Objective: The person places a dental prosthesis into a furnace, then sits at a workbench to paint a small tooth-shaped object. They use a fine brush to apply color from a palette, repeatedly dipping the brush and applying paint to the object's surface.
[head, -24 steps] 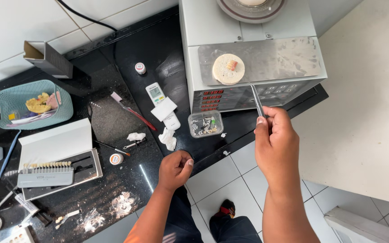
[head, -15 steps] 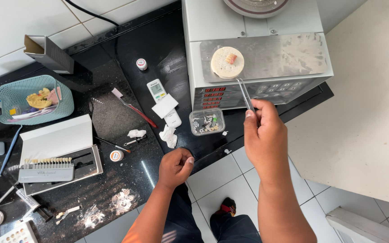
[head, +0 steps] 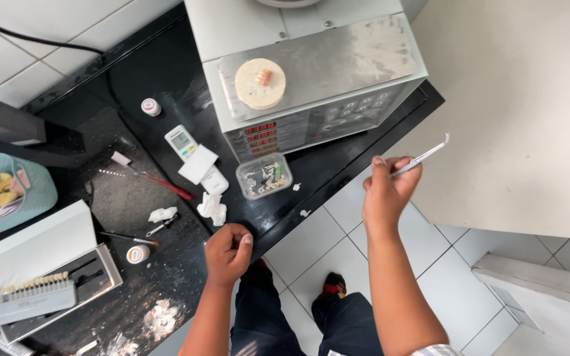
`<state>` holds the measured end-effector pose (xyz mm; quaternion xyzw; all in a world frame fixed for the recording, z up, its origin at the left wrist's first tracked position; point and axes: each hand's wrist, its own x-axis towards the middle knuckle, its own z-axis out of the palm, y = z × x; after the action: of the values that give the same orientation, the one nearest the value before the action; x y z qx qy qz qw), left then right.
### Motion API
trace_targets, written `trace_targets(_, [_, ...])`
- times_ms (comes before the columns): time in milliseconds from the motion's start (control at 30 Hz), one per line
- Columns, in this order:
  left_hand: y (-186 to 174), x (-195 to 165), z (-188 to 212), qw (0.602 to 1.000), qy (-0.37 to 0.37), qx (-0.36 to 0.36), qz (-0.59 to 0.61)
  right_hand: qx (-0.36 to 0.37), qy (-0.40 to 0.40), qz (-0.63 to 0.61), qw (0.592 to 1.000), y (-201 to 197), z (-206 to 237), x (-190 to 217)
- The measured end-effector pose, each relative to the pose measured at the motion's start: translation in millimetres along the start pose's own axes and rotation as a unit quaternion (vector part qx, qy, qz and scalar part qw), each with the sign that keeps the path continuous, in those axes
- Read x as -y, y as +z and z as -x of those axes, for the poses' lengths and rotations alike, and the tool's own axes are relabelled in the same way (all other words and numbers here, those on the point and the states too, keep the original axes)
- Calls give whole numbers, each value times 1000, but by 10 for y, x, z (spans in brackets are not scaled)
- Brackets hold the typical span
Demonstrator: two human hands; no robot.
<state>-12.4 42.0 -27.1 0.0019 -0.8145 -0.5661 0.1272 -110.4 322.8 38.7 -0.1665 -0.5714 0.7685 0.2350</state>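
My right hand [head: 389, 188] grips thin metal tweezers [head: 423, 155], raised over the tiled floor to the right of the black counter [head: 166, 86], tips pointing up and right. My left hand [head: 227, 252] rests as a closed fist on the counter's front edge with nothing visible in it. On the metal shelf of the grey furnace [head: 318, 72] lies a round cream firing pad [head: 260, 83] with small tooth-coloured pieces on it. A clear plastic box [head: 264, 176] of small parts sits just in front of the furnace.
On the counter lie a white remote-like device [head: 182, 142], crumpled tissue [head: 212, 209], a red-handled brush [head: 159, 181], two small jars [head: 151, 106], a tooth shade guide [head: 31, 300] in a white case, and a teal tray [head: 4, 194]. A cream wall [head: 529, 118] stands at right.
My right hand has drawn the tweezers away from the furnace shelf and swung right and down, out over the floor. The left fist has stayed on the counter edge.
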Motion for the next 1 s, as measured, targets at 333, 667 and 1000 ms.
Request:
trace_targets(333, [152,10,146,1000,19,-15,-11,-11,-96,203,974,243,-393,-465])
trace_targets(667, [26,9,196,1000,8,-18,-4,-34,-47,183,981,258,-142,-483])
trace_targets(1000, [-31,42,229,999,19,-12,28,-35,-5,179,983,504,-105,-591])
